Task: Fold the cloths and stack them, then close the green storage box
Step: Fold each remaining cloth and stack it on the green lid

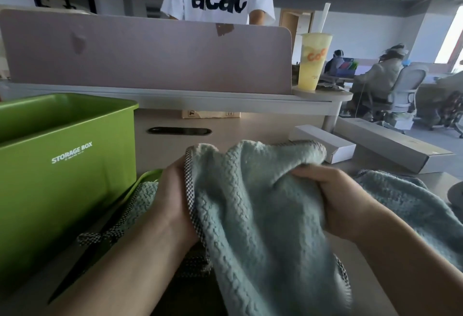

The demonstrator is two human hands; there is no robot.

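Over office desk (pixel 162 145), clutching teal cloth (pixel 250 202) in left hand (pixel 172 197) and right hand (pixel 333 195), probably holding it raised for folding.

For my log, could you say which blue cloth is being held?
The middle cloth, gripped by left hand and right hand; left cloth and right cloth lie unheld.
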